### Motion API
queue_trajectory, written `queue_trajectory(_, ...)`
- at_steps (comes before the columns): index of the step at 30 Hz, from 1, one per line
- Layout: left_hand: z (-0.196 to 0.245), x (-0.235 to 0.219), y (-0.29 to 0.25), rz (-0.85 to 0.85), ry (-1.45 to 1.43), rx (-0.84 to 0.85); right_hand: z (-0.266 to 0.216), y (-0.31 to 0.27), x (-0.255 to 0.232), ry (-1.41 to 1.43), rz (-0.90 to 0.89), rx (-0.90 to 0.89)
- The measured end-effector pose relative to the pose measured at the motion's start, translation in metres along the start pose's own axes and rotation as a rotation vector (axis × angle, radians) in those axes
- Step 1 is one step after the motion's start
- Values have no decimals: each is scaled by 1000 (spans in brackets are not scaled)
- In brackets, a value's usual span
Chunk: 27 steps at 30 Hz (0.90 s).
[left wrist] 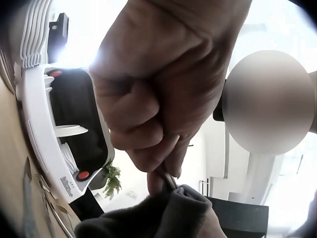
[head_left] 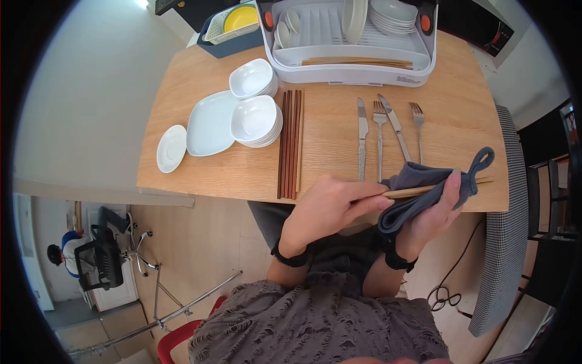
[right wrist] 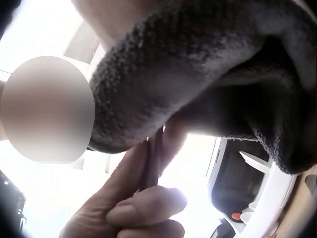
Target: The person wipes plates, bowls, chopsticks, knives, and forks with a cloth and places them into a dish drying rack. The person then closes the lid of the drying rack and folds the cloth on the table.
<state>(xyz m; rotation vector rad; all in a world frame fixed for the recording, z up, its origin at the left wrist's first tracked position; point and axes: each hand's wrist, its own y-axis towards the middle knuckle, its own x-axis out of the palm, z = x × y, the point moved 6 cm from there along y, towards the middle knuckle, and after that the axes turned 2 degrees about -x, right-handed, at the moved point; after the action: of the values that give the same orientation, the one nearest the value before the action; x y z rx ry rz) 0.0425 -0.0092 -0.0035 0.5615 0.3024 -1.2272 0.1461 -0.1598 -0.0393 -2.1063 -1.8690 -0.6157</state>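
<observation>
My left hand [head_left: 330, 209] pinches one end of a pair of light wooden chopsticks [head_left: 407, 193] between thumb and fingers. A dark grey cloth [head_left: 415, 175] with a hanging loop is folded about their middle, and the thin tips stick out past it on the right. Through the cloth, my right hand [head_left: 429, 223] grips the chopsticks, its thumb lying on top. In the left wrist view the left fingers curl tightly just above the cloth [left wrist: 183, 213]. The right wrist view shows the cloth [right wrist: 148, 84] close up, covering most of the right hand.
Two knives [head_left: 362, 130] and two forks [head_left: 418, 115] lie beyond the cloth. Left of them are brown chopsticks [head_left: 288, 145], stacked white bowls [head_left: 253, 118], a pale plate [head_left: 209, 124] and a small saucer [head_left: 172, 148]. A white dish rack [head_left: 357, 74] stands at the back.
</observation>
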Motion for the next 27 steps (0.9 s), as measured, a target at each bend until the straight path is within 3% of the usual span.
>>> queue_trajectory(5, -8, 5, -7, -43, 113, 38, 1, -7, -10, 7, -4, -37)
queue_trajectory(13, -13, 3, -30, 56, 166, 99, 0, -12, -25, 11, 14, -84)
queue_trajectory(16, -12, 0, -41, 50, 186, 70, -2, -15, -28, 4, -23, -16)
queue_trajectory(20, -8, -6, -47, 67, 212, 106, 0, -17, -27, 37, -107, -57)
queue_trajectory(23, -2, -21, -55, 51, 223, 142, -4, -16, -30, 77, 8, -43)
queue_trajectory(25, -5, -38, -63, -114, 422, -15, -24, -5, -34, 241, 233, 54)
queue_trajectory(26, -5, -47, -65, -122, 432, 7, -27, 4, -44, 259, 233, 100)
queue_trajectory(27, -5, -64, -66, -9, 455, 22, -11, 15, -68, 393, 252, 187)
